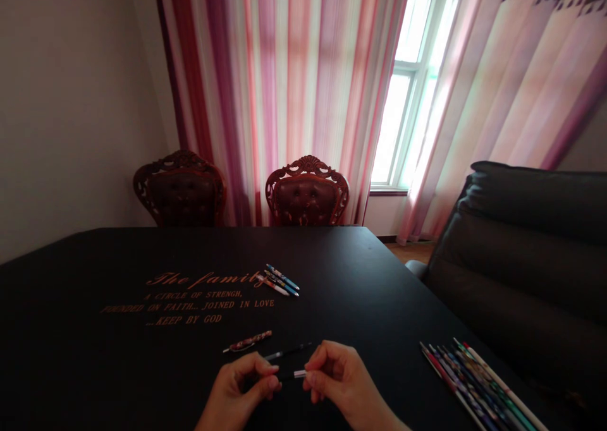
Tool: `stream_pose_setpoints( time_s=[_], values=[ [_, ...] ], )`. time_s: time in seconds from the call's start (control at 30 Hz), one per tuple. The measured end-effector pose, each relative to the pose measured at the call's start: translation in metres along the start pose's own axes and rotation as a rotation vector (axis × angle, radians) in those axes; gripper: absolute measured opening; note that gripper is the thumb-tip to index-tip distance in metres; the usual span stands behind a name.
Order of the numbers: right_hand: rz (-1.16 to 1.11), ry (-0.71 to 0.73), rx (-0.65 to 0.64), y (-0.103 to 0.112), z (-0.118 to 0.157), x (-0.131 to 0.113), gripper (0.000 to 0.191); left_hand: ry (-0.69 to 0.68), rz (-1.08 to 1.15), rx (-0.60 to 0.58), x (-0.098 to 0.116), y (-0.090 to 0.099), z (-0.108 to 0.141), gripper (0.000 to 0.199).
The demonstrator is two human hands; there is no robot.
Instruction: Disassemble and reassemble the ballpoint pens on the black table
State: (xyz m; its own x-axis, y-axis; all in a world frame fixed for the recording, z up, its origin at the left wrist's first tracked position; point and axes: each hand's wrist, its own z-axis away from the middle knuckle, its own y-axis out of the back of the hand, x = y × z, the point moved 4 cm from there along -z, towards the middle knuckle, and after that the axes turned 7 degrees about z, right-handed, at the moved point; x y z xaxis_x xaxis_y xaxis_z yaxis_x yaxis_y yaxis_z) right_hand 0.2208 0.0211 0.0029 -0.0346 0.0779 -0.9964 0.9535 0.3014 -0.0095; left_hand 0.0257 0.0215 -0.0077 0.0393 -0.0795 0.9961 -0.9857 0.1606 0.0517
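Both hands on a slim pen part [300, 374] — nearer us than the gold lettering [208, 305], off its right end.
Our left hand [244, 387] pinches at the dark end, lost against the black; our right hand [339, 377] grips the pale end, thumb to finger. We'd judge it light, stiff and slick, so hold it by both tips. Around the lettering: a thin rod [288, 352] nearer us, crowding our fingers — a patterned pen [248, 341] just this side, a pen cluster [281, 280] at its right end, a pen bundle [478, 383] well right.
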Motion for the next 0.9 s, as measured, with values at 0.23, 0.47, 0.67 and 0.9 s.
stream_pose_setpoints(
  time_s=[0.23,0.47,0.67,0.9],
  values=[
    [-0.005,-0.018,0.02,0.0,0.001,-0.001,0.03,0.035,-0.005,-0.013,0.002,-0.009,0.005,0.021],
    [0.017,-0.045,0.011,-0.002,0.002,0.004,0.032,0.022,-0.033,-0.021,-0.001,-0.008,0.004,0.022],
    [0.0,-0.057,0.008,-0.004,0.003,0.007,0.036,0.006,-0.075,0.009,-0.005,-0.006,0.007,0.023],
    [0.012,-0.078,0.019,-0.006,0.003,0.013,0.036,-0.019,-0.136,0.042,-0.01,-0.004,0.008,0.017]
  ],
)
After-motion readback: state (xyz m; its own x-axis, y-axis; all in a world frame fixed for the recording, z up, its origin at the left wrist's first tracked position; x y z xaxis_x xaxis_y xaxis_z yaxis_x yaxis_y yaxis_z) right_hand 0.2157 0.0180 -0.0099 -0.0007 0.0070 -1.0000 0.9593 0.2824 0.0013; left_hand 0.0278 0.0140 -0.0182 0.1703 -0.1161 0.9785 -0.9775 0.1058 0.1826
